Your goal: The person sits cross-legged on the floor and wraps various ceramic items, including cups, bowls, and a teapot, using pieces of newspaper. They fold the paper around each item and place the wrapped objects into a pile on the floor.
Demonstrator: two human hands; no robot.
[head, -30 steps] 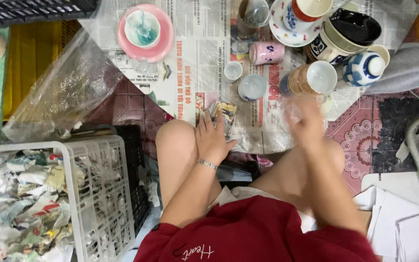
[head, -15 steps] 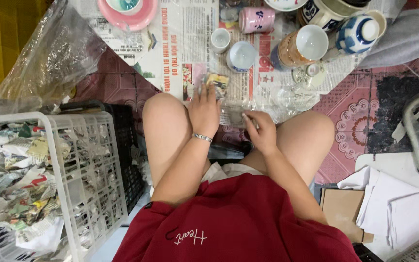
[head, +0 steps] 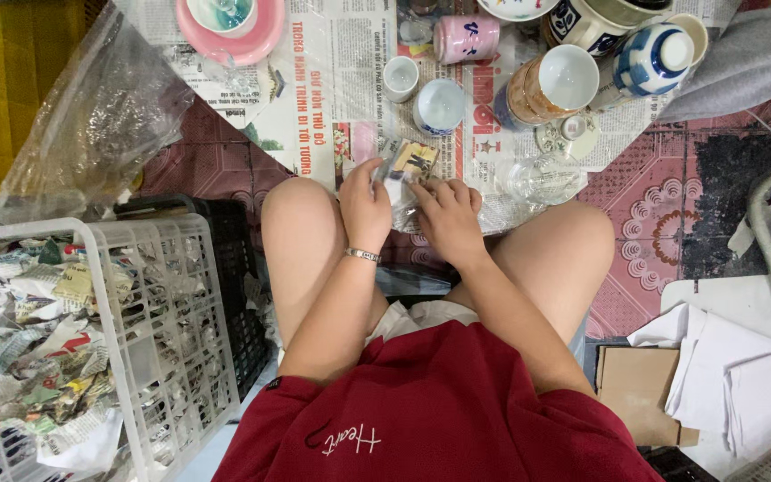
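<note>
Your left hand (head: 365, 207) and right hand (head: 446, 219) both pinching small wrapped item (head: 410, 165), fingers clamped. White cup (head: 440, 104) at 12 o'clock, white basket (head: 91, 348) at 8.

Glossy glazed ceramic cups (head: 440, 105) stand on matt newspaper (head: 332, 80) (crinkly clear plastic bag (head: 91, 116) beside).

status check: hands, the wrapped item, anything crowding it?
Left hand and right hand both grip a small item in clear plastic wrap, over the newspaper. Small cups and an empty glass sit close ahead, not touching.
</note>
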